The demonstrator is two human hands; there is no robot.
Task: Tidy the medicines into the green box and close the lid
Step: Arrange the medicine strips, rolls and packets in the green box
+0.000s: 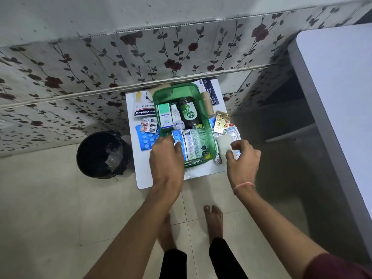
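Note:
The green box (210, 125) stands open on a small white table (141, 174). Inside it are an Optibex carton (165, 115), a white bottle (176, 115), a dark Dettol bottle (188, 112) and several blister strips (196, 144). My left hand (166, 158) is over the box's near left corner, with its fingers curled on a blue blister strip (180, 137) in the box. My right hand (242, 160) is just right of the box and pinches a white packet (223, 146) above loose silver strips (233, 130).
Left of the box lie a Hansaplast carton (145, 112), a blue tablet strip (145, 138) and a small mixed strip (149, 124). On the right are a gold strip (221, 120), a tan roll (208, 103) and a dark carton (210, 90). A black bin (100, 154) stands at left, a white tabletop (342, 87) at right.

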